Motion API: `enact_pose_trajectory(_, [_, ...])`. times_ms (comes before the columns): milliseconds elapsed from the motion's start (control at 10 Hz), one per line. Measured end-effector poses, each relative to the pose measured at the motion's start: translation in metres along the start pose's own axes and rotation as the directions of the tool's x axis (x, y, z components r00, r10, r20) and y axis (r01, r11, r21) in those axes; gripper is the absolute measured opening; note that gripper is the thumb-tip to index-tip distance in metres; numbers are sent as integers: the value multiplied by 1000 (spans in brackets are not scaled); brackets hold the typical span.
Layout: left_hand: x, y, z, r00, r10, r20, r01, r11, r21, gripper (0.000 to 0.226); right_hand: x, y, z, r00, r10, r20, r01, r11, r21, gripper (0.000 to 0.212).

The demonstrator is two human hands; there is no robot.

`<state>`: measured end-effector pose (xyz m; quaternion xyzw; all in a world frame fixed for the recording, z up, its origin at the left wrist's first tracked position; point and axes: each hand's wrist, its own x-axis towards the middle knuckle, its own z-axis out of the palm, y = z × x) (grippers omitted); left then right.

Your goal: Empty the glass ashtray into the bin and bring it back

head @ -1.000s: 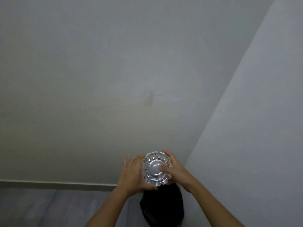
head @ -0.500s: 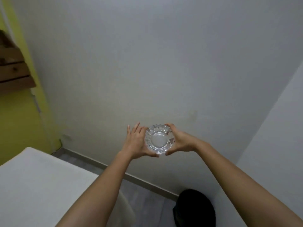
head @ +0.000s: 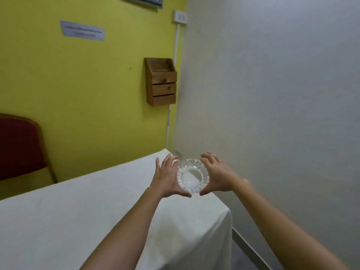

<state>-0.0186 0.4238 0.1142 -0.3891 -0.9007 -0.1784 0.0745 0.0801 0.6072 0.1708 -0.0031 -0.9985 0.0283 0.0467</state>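
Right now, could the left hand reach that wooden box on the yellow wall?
Probably not. The left hand is busy cupping the glass ashtray, and the wooden box hangs well beyond the table.

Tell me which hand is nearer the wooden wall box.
Left. The left hand sits below the wooden wall box; the right hand is further right, across the glass ashtray.

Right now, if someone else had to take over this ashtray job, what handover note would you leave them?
Left hand: cupping the left side of the glass ashtray.
Right hand: cupping its right side.
Ashtray: upright and looks empty, over the far right corner of the white-clothed table; whether it rests on the cloth is unclear.
Bin: out of view.
Done: emptying, apparently.
Left: set it down if needed, then let go.
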Motion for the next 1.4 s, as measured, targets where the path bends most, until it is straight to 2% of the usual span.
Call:
enact_pose_trajectory(300, [-157, -183, -62, 947, -320, 40, 314, 943, 115, 123, 89, -219, 76, 951, -293, 99, 279, 951, 135, 119])
enact_pose_trajectory(600, [-276, -277, -65, 849, -510, 136, 483, 855, 190, 124, 108, -354, 150, 873, -429, 234, 380, 897, 226, 120])
enact_pose_trajectory(900, [-314, -301, -46, 747, -633, 206, 593, 773, 224, 120, 113, -396, 189, 818, -489, 302, 419, 867, 268, 115])
enact_pose_trajectory(1100, [-312, -303, -43, 718, -649, 252, 592, 760, 267, 125, 112, -396, 201, 818, -464, 340, 378, 879, 289, 115])
enact_pose_trajectory(1200, [-311, -302, -45, 691, -645, 327, 553, 763, 336, 128, 110, -397, 201, 800, -440, 408, 368, 897, 246, 125])
enact_pose_trajectory(1300, [-311, -300, -56, 664, -644, 380, 546, 765, 343, 124, 110, -398, 193, 774, -378, 507, 325, 925, 194, 125])
enact_pose_trajectory(1400, [-310, -303, -80, 613, -674, 412, 619, 734, 280, 113, 114, -400, 173, 761, -340, 552, 288, 940, 181, 113])
